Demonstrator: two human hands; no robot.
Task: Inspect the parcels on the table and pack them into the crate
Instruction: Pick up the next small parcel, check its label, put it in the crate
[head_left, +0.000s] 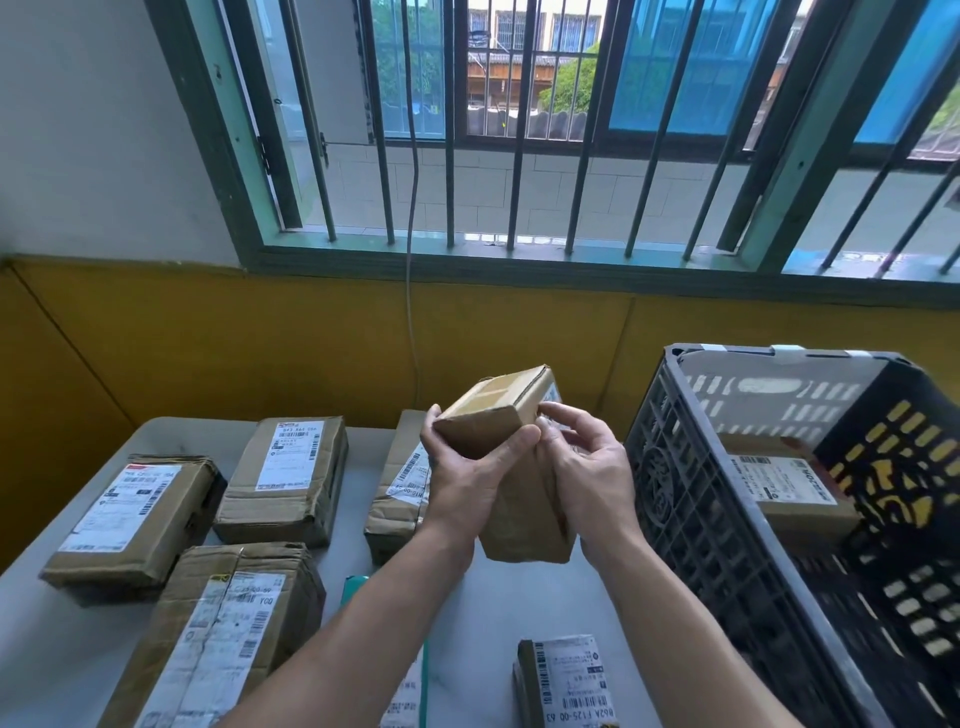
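A long brown cardboard parcel (501, 410) is held up over the middle of the grey table (52, 654), tilted with one end pointing away from me. My left hand (470, 470) grips its left side, thumb across the near face. My right hand (587, 467) holds its right side, fingertips curled on the upper edge near a label. The dark plastic crate (691, 525) stands at the right with one labelled parcel (784, 491) inside it. Several taped, labelled parcels lie on the table: far left (132, 519), back (288, 475), front left (228, 639), behind my left hand (400, 480), and near the front edge (569, 680).
A green-edged packet (358, 590) lies partly under my left forearm. Behind the table runs a yellow wall panel with a barred window above, and a thin cable (412, 291) hangs down it. The crate's side walls rise well above the table surface.
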